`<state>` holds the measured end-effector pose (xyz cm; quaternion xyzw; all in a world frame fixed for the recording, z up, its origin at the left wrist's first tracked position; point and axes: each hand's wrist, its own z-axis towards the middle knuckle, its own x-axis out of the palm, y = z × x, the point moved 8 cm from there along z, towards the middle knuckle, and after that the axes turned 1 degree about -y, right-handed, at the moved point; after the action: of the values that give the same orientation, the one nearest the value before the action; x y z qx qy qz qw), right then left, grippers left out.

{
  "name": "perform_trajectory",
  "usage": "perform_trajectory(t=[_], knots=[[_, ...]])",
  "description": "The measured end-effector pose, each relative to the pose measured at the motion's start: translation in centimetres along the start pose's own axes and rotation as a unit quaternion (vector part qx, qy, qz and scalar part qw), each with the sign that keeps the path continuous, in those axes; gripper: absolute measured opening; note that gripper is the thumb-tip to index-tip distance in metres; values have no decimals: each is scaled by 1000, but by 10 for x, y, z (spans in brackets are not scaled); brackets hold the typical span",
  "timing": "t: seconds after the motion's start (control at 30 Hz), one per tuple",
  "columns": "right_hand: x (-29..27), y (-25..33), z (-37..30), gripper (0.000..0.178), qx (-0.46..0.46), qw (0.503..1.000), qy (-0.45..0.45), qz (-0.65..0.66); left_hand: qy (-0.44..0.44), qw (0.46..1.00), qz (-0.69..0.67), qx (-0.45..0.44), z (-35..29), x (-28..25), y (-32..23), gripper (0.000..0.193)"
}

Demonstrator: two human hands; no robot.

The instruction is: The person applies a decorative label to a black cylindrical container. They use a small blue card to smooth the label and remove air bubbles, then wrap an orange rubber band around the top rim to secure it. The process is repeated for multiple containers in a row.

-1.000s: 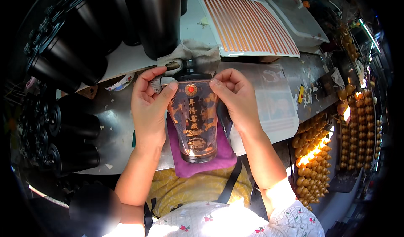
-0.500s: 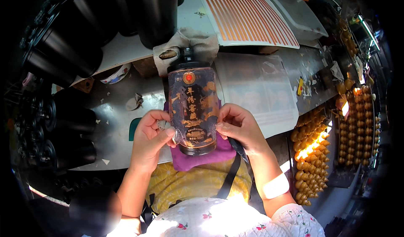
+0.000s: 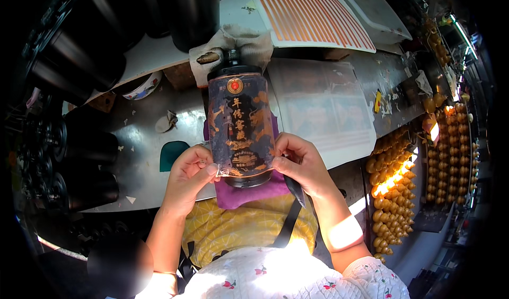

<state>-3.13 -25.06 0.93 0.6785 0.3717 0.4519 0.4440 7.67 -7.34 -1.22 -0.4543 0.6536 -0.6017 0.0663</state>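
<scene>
A black bottle [image 3: 249,180] lies with its neck pointing away from me, on a cloth-wrapped support. Over its upper side lies a dark decal sheet [image 3: 249,121] with gold and copper patterns, a red round emblem and gold lettering. My left hand [image 3: 190,176] pinches the sheet's near left corner, where the film wrinkles. The near right corner is pinched by my right hand [image 3: 301,163]. A dark blade-like tool [image 3: 295,191] shows below my right hand; how it is held is hidden. Under the bottle's near end lies a purple cloth [image 3: 254,197].
Beside the left hand lies a teal scraper [image 3: 172,156] on the metal table [image 3: 138,124]. Translucent decal sheets [image 3: 323,108] and a striped orange sheet [image 3: 313,15] lie to the right. Black bottles [image 3: 87,190] stand at left; strung golden gourd-shaped pieces [image 3: 389,209] hang right.
Relative to the bottle, both hands have come slightly nearer me, and the decal's near edge now stretches straighter between them. The bottle appears slightly higher in view, along with the table.
</scene>
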Motion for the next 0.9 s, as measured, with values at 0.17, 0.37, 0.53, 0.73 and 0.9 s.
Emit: perform_trajectory(t=[0.17,0.37,0.53,0.73,0.9], knots=[[0,2,-1,19,-20,999,3,-48,2,999,31,12,1,2,1,18],[2,5,-1,19,-30,999,16,-27,8,1000,-7,7,0,-1,5,20],[3,7,-2,18,-27,999,19,-29,16,1000,-15,13,0,1,4,19],[1,5,-2,20,-23,999,24,-37,19,999,-7,25,0,0,5,18],[3,7,-2,20,-20,998,24,-46,18,999,9,27,0,-1,4,18]])
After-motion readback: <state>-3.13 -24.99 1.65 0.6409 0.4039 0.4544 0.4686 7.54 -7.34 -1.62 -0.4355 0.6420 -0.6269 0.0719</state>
